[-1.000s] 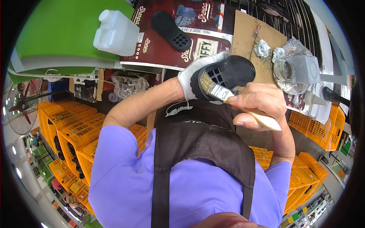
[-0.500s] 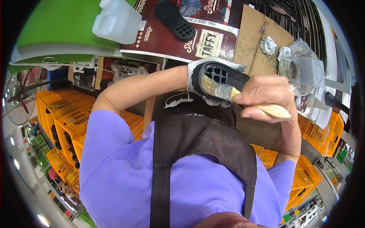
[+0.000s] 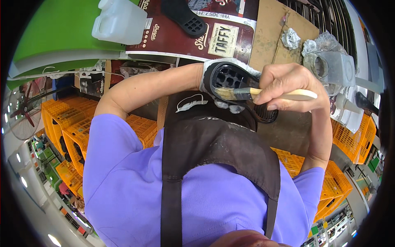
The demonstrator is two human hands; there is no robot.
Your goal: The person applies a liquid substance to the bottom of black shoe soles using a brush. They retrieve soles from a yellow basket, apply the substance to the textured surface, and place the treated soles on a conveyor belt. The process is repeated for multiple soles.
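Observation:
My left hand, in a grey-white work glove, is wrapped round a black shoe sole from beneath. The sole's hollow side faces up and shows a grid of square cells at one end. In my bare right hand is a flat paintbrush with a pale wooden handle. Its bristles touch the inside of the sole, beside the grid. Part of the sole lies hidden behind the brush and my right fingers. Another black sole lies farther off on a maroon printed board.
A white plastic jug stands on the green surface at the far left. Brown cardboard carries a crumpled white wad. At right stands a cloudy plastic container with a round opening. Orange crates are stacked on both sides below.
The sole has turned in my left hand, its far end now swinging toward me below my right hand. The brush has levelled out, and my right hand has moved up slightly.

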